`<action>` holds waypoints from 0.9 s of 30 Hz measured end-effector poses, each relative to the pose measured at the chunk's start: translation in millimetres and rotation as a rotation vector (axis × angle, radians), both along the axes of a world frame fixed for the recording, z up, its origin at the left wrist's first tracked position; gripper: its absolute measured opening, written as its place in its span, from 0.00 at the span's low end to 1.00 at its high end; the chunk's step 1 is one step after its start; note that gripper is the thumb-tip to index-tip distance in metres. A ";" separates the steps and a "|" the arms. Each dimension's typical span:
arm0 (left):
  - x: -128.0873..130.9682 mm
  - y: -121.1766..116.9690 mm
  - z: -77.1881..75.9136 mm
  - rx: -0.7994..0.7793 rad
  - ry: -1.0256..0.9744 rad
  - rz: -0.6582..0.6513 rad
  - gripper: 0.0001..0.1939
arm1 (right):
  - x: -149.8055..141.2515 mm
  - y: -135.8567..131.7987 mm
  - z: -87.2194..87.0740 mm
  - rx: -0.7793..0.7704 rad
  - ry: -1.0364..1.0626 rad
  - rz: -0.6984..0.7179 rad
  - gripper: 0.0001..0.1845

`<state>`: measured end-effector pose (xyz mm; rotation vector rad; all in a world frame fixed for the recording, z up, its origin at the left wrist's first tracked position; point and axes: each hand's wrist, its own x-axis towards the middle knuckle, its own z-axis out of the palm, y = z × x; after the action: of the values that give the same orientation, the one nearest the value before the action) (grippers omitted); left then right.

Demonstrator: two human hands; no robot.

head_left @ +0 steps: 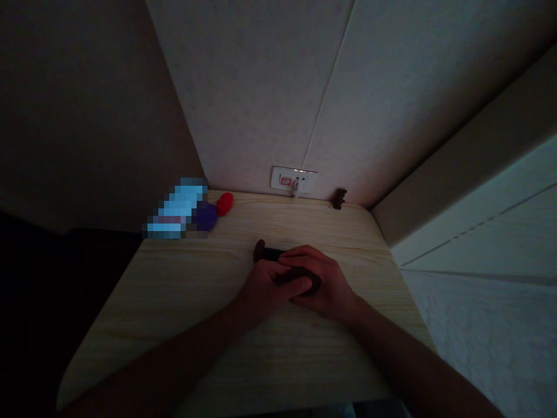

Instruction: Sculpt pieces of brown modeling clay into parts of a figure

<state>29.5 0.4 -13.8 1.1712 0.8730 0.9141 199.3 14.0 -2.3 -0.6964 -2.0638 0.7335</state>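
Over the middle of the wooden tabletop (183,290), my two hands meet around a dark brown rounded piece (315,283). My left hand (261,290) is closed on it, with the thumb across its top. From the other side, the fingers of my right hand (328,284) curl around the same piece. Just beyond the hands shows a dark object with a black shaft (272,254) and a brown rounded end (259,250). Its right part is hidden by my fingers, and I cannot tell whether it joins the held piece.
Toward the back left lie a red ball-like thing (225,204), a dark purple bundle (206,216) and a blurred bright screen-like object (178,209). A small brown piece (339,198) stands at the back right. A wall socket (287,179) with something plugged in sits behind the table.
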 end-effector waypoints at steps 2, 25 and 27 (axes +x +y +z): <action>0.2 0.1 0.6 -0.005 0.000 -0.006 0.15 | 0.9 0.2 0.4 -0.008 0.015 -0.013 0.24; 0.3 1.2 2.6 -0.059 -0.107 -0.026 0.15 | 0.2 -1.4 4.7 -0.049 -0.004 -0.004 0.38; 0.4 1.4 0.8 -0.060 -0.126 -0.008 0.14 | -0.5 -1.9 4.4 -0.045 -0.006 -0.025 0.41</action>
<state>29.9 1.8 -13.0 1.0534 0.7880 0.9386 198.8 12.1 2.1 -0.7492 -2.0459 0.7668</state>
